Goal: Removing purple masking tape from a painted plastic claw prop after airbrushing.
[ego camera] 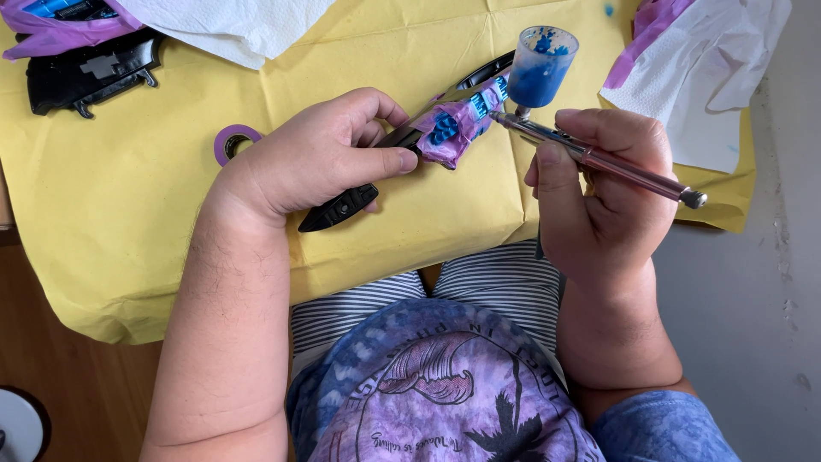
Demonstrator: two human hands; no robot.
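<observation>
A person sits at a table covered in yellow paper (pixel 128 188), seen from above. All places below are given relative to the long black plastic part (pixel 342 205) held near the middle of the view.

The left hand (pixel 321 154) is clenched around the black plastic part, thumb pressed along its side, lifting it off the paper and angling it up toward the right. The grip sits on the lower, bare end, which seems to keep the fingers away from the upper end, where purple masking tape (pixel 457 128) is wrapped and shows patches of blue paint.

Just right of that taped end, the right hand (pixel 603 192) grasps a slim metal airbrush (pixel 599 158) like a pen, index finger resting on top. Its nozzle points at the taped section, very near it; whether it touches cannot be told. A small cup (pixel 540 64) streaked with blue paint stands upright on the airbrush, above the taped end, presumably held level so paint stays in.

Left of the part, a roll of purple tape (pixel 233 141) lies flat on the paper. Far to the upper left rests another black part (pixel 85 73) beside white paper towel (pixel 231 26). To the upper right lies more paper towel (pixel 710 77) near the paper's right edge.

Below the part, the yellow paper hangs over the table edge above the person's lap, leaving open paper around both hands.
</observation>
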